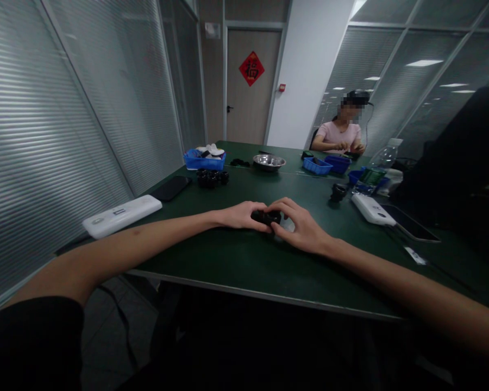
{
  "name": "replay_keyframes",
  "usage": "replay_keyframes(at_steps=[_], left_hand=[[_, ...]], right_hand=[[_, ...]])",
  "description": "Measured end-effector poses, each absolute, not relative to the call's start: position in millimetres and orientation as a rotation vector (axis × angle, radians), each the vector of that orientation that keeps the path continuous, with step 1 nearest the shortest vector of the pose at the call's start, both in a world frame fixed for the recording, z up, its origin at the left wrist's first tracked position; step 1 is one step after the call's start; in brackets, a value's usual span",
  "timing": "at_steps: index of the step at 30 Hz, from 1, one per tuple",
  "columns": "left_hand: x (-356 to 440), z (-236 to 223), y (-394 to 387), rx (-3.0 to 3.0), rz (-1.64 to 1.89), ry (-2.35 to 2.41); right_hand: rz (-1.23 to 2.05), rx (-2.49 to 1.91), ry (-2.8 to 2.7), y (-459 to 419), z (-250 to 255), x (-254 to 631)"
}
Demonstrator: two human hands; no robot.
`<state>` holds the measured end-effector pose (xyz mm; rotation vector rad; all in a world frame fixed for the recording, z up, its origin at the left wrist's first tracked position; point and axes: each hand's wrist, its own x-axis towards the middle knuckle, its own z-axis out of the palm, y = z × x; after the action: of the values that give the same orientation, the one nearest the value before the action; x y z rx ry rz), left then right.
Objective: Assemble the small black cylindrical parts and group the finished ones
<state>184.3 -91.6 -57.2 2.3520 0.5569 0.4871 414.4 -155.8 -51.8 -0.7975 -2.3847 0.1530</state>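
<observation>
Your left arm is slanting in from the lower left, a black sleeve covering its upper part, and your right arm is slanting in bare from the lower right; your left hand and right hand are facing each other, close together, thumbs and fingers curving into pinching grips
</observation>
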Motion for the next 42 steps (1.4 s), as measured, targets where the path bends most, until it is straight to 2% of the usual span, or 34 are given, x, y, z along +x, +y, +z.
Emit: replay_keyframes(at_steps=[18,42], left_hand=[[183.1,-56.1,-91.5,2.347,0.479,0.543],[183.8,-56.7,-91.3,2.356,0.47,0.55]], right_hand=[[0.163,-0.88,-2.347,-155.4,-47.9,413.7],[0.232,-0.737,-2.305,-157.0,-54.8,414.6]])
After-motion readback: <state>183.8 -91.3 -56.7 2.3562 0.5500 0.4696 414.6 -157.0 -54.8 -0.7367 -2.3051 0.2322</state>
